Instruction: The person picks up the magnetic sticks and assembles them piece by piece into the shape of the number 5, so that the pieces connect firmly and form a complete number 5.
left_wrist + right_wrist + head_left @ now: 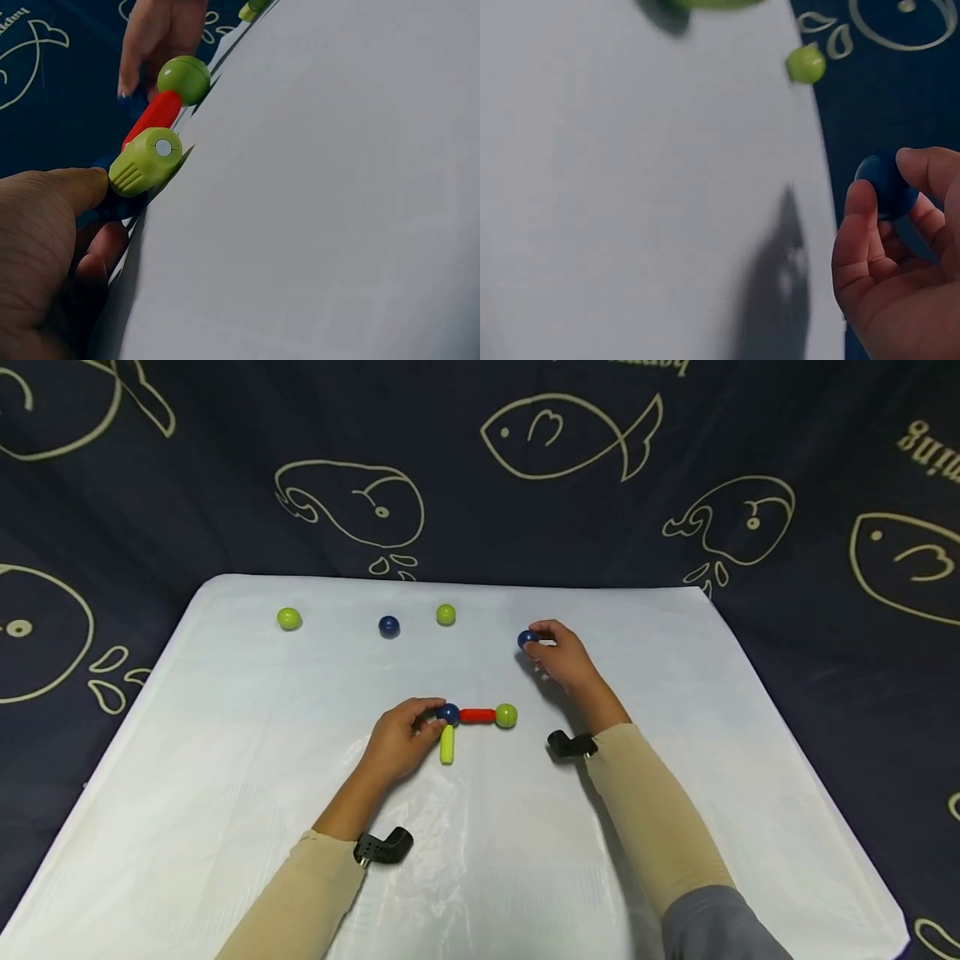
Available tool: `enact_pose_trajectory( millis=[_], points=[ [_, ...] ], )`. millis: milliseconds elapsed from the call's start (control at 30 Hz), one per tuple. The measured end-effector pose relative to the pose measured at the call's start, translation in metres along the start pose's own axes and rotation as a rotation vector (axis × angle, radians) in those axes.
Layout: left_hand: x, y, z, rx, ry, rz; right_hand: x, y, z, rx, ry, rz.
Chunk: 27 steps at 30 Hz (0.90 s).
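Note:
Near the table's middle, my left hand (401, 742) pinches a blue ball (448, 714) between thumb and fingers. A red rod (477, 717) joins that ball to a green ball (506, 716) on the right. From the blue ball a yellow-green rod (447, 746) points toward me; its end shows a round silver spot in the left wrist view. Farther back and to the right, my right hand (562, 658) holds another blue ball (889, 185) between thumb and fingertips, apart from the joined pieces. A shadow under this hand suggests it is raised off the table.
Along the back of the white table (247, 693) lie a green ball (288, 618), a blue ball (388, 627) and another green ball (446, 614). Behind it hangs a dark cloth (465, 518) with fish and whale drawings. Each wrist wears a black device (384, 846).

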State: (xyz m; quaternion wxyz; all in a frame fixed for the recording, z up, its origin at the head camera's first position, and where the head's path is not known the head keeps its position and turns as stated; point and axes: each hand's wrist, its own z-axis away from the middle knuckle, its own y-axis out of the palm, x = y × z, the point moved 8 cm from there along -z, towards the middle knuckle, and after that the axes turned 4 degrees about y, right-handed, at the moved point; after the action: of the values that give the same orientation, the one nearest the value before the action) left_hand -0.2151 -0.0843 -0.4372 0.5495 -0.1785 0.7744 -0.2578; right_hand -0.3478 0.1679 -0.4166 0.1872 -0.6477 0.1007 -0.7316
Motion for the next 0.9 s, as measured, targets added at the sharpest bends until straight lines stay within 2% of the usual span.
enact_pose_trajectory(
  millis=[133,233,367,500,700,900],
  points=[
    [0.0,0.001,0.001,0.001,-0.005,-0.006,0.007,0.0,0.029,0.041,-0.029,-0.08],
    [0.0,0.0,0.001,0.001,-0.008,-0.012,0.012,0.005,0.053,0.093,-0.056,-0.102],
    [-0.001,0.0,0.001,-0.002,-0.001,-0.012,0.018,0.016,0.084,0.148,-0.079,-0.12],
    [0.0,-0.001,0.0,-0.004,-0.005,-0.009,0.019,0.033,0.11,0.198,-0.067,-0.146],
    [0.001,-0.001,-0.001,-0.004,-0.022,-0.014,0.015,0.064,0.134,0.258,-0.062,-0.146],
    [0.001,0.0,-0.001,-0.002,-0.024,-0.004,0.011,0.092,0.152,0.337,-0.073,-0.049]
  ],
)
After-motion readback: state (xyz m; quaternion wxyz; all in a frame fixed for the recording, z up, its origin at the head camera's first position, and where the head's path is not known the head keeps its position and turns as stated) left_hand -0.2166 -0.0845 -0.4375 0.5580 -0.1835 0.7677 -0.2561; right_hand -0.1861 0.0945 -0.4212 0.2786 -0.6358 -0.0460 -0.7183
